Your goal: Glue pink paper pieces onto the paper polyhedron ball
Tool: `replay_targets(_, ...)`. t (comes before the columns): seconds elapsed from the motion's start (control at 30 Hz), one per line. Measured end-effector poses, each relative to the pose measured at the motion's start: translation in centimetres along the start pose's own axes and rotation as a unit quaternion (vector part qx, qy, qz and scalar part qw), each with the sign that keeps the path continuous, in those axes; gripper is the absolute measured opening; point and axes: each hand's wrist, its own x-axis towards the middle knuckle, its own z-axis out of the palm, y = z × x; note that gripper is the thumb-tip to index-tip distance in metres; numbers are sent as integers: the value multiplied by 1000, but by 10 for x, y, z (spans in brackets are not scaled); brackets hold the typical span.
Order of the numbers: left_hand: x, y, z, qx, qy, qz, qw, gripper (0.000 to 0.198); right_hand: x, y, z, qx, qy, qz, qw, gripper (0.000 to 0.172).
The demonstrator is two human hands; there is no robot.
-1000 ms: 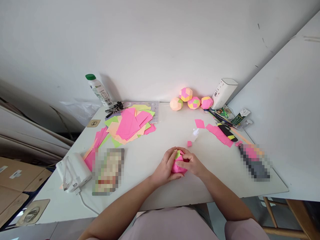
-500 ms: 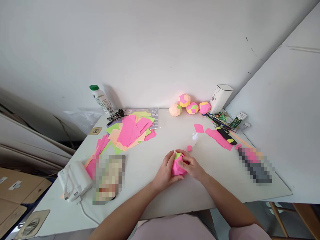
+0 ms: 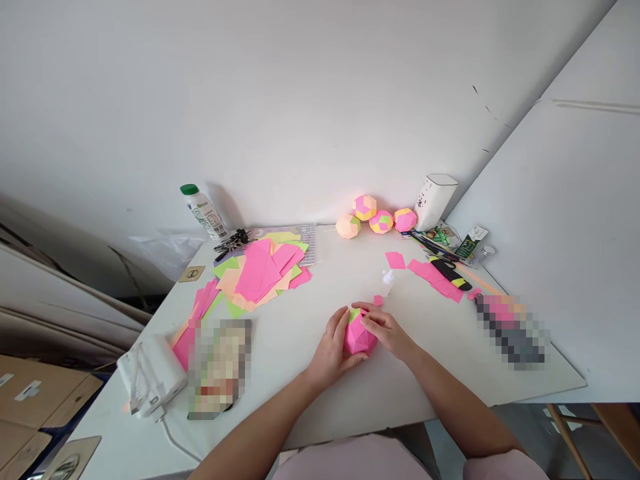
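Observation:
A folded paper ball, mostly pink with a green patch on top, is between my two hands just above the white table. My left hand wraps its left side, thumb along the bottom. At the upper right, my right hand pinches the ball's edge near a small dark gap, its fingertips closed on the paper. Just beyond the ball lies a small pink paper piece, with a small white translucent bottle behind it.
Several finished paper balls sit against the wall beside a white box-like container. Loose coloured paper is piled left. A black-yellow cutter lies on pink strips at right. A white charger and green-capped bottle stand left.
My right fingers have shifted slightly on the ball's upper right, showing more of its pink front. My left hand keeps its hold. The camera view has tilted a little.

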Motion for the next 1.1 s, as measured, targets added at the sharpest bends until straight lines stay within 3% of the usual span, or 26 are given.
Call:
replay_targets(0.6, -2, -1, 2, 1, 0, 7, 1000, 83, 0, 5, -3, -83, 4, -53, 995, 37)
replay_targets(1.1, -2, 0, 2, 1, -4, -1, 1000, 83, 0, 3, -3, -88, 7, -48, 995, 32)
